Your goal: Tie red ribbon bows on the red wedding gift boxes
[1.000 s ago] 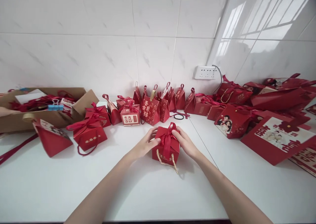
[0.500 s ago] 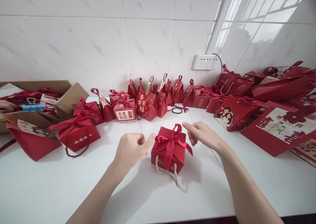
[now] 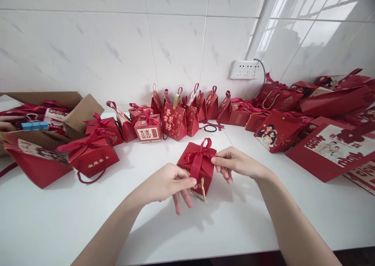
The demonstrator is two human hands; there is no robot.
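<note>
In the middle of the white table stands a small red gift box (image 3: pixel 208 176), tied on top with a red ribbon bow (image 3: pixel 199 156). A twisted gold cord handle (image 3: pixel 203 190) hangs at its front. My left hand (image 3: pixel 166 184) reaches across the box's front left, thumb and forefinger pinching a ribbon tail low at the front, its other fingers hanging loose. At the box's right, my right hand (image 3: pixel 238 162) pinches the other ribbon tail near the top edge. Part of the front face is covered by my left hand.
Finished-looking red boxes (image 3: pixel 148 129) line the tiled wall. Left stands an open cardboard carton (image 3: pixel 84 106), with a hand (image 3: pixel 7 123) and a blue binder clip (image 3: pixel 35 125) at it. Larger red boxes (image 3: pixel 322 152) pile up right. A black ring (image 3: pixel 210 128) lies behind; a power strip (image 3: pixel 246 70) is wall-mounted.
Both hands have come in to the bow from beside the box, each now pinching a ribbon tail. The box appears slightly further left and higher in view.
</note>
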